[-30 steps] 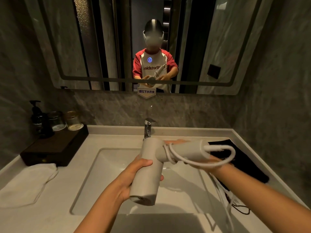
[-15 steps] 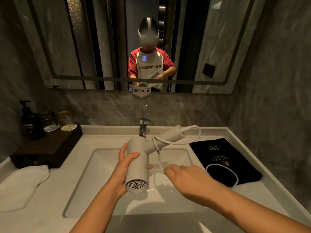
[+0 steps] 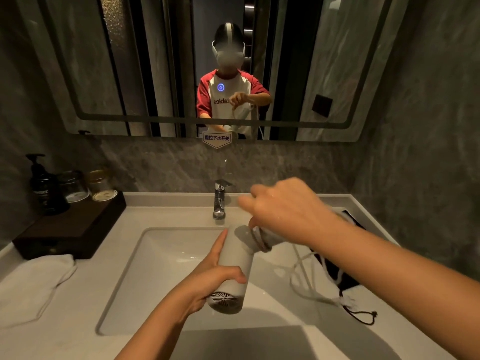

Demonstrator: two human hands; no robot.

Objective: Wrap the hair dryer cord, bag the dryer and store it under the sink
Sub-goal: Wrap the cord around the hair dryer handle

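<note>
My left hand (image 3: 213,279) grips the barrel of the white hair dryer (image 3: 233,271) over the sink basin (image 3: 166,258), rear grille towards me. The dryer's handle points right, with a couple of cord turns around it. My right hand (image 3: 285,211) is above the handle, pinching the white cord (image 3: 301,271), which loops down over the counter on the right. The black drawstring bag (image 3: 335,271) lies flat on the counter at right, partly hidden by my right arm.
A chrome faucet (image 3: 219,198) stands behind the basin. At the back left, a dark wooden tray (image 3: 70,229) carries a pump bottle (image 3: 42,183) and two glasses. A white towel (image 3: 31,281) lies front left. A mirror covers the wall above.
My right hand rose from low over the basin to above the handle, carrying the cord around it. The dryer has tipped so that its handle points right.
</note>
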